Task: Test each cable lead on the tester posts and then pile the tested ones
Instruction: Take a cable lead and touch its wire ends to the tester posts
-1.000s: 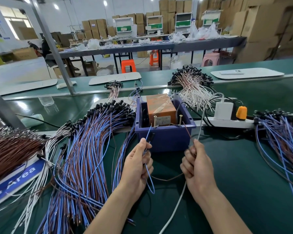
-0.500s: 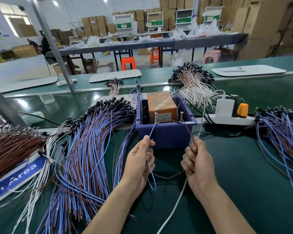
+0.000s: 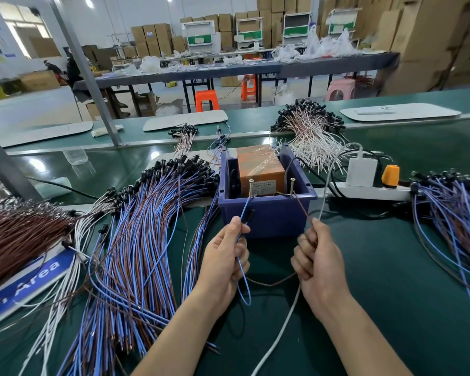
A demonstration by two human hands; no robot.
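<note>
A purple bin [image 3: 266, 215] holds an orange tester box [image 3: 258, 165] with two brass screw posts, the left post [image 3: 251, 187] and the right post [image 3: 292, 185]. My left hand [image 3: 223, 263] pinches a blue lead [image 3: 244, 213] whose tip touches the left post. My right hand [image 3: 319, 263] pinches the brown lead [image 3: 301, 207] of the same cable, its tip at the right post. The cable's slack loops between my hands.
A big pile of blue and brown cables [image 3: 136, 240] lies left of the bin, another pile [image 3: 456, 221] at the right. White cables [image 3: 310, 134] lie behind. A power strip [image 3: 369, 192] with chargers sits right of the bin; a white cord [image 3: 280, 332] runs toward me.
Both hands moved up toward the bin, bringing the blue and brown lead tips onto the two posts.
</note>
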